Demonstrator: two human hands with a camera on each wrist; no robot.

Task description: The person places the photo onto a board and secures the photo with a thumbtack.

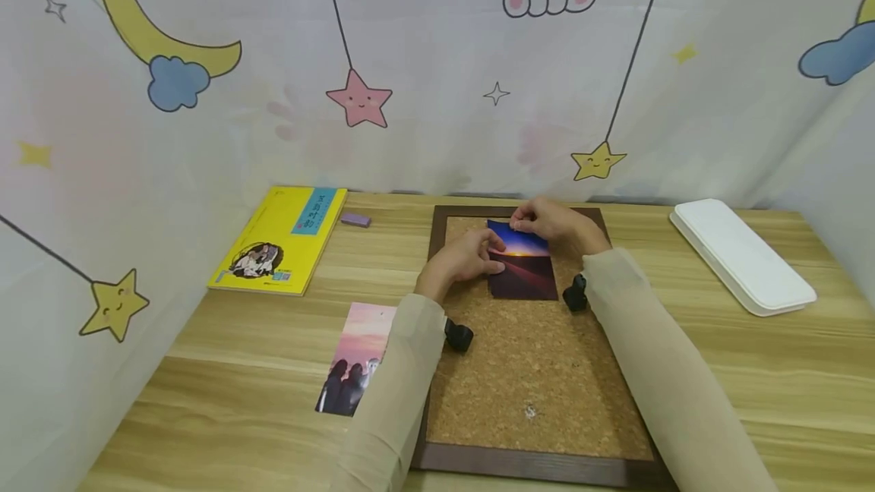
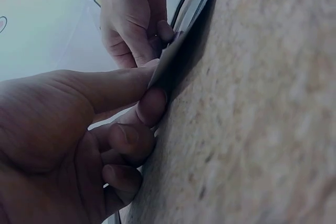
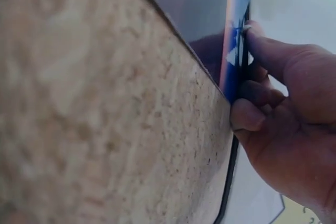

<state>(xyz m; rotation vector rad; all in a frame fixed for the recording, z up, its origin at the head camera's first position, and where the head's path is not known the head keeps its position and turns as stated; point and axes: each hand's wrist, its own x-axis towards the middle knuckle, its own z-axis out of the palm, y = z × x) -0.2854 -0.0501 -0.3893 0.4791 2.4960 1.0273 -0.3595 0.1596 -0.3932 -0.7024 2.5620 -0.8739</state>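
Observation:
A glossy sunset photo (image 1: 522, 272), blue above and dark below, lies on the upper part of a cork board (image 1: 526, 370). My left hand (image 1: 465, 255) pinches its left edge between thumb and forefinger. In the left wrist view, that edge stands slightly off the cork, and the left hand's other fingers (image 2: 128, 140) are curled beside it. At the photo's top edge, my right hand (image 1: 549, 220) pinches with its fingertips. A small pale glint shows there in the right wrist view; whether it is a separate object I cannot tell.
Small clear pieces (image 1: 530, 411) lie low on the board, inside its dark brown frame (image 1: 540, 465). A pink-sky photo (image 1: 352, 363) lies left, partly behind my sleeve. Farther off are a yellow book (image 1: 280, 241), a purple eraser-like block (image 1: 355, 219) and a white case (image 1: 743, 257).

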